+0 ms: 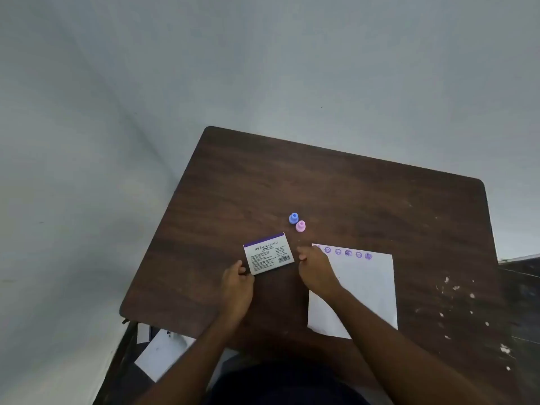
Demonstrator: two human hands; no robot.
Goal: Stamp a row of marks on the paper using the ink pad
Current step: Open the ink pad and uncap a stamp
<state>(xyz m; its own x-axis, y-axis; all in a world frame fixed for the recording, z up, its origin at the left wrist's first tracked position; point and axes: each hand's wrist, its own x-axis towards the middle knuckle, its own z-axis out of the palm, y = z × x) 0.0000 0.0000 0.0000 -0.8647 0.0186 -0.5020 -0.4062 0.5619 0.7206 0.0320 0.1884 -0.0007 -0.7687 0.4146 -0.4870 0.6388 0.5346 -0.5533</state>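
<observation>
Ink pad (pixel 268 253) seemingly shut, beside stamped paper (pixel 362 290)

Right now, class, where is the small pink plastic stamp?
Head view: the small pink plastic stamp stands mid-table, touching the blue plastic stamp, beyond the white ink pad box.

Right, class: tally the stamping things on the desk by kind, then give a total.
Stamps: 2, blue stamp and pink stamp
Ink pad box: 1
Paper sheets on the desk: 1
Total: 4
</observation>
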